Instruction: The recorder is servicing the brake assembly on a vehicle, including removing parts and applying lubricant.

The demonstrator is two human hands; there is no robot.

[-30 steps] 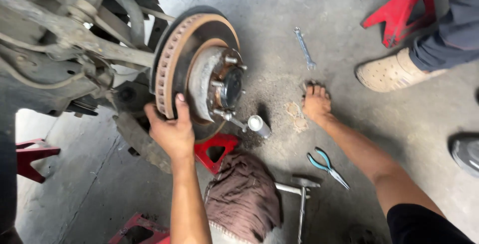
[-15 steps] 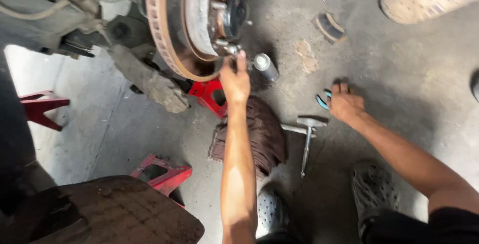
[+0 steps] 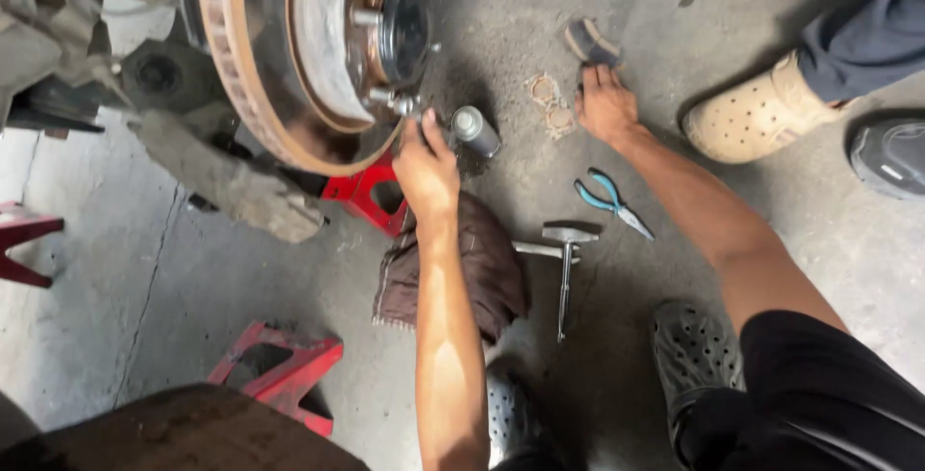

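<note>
Up top, the rusty brake disc (image 3: pixel 260 76) fills the frame over a red jack stand (image 3: pixel 371 196). Left hand (image 3: pixel 426 170) pinches a wheel stud (image 3: pixel 397 105) at its lower edge, beside a small grey spray can (image 3: pixel 475 130). Right hand (image 3: pixel 605 105) lies open on the concrete floor (image 3: pixel 771 269), fingertips touching a worn brake pad (image 3: pixel 590 43), blue pliers (image 3: pixel 609 201) nearby.
</note>
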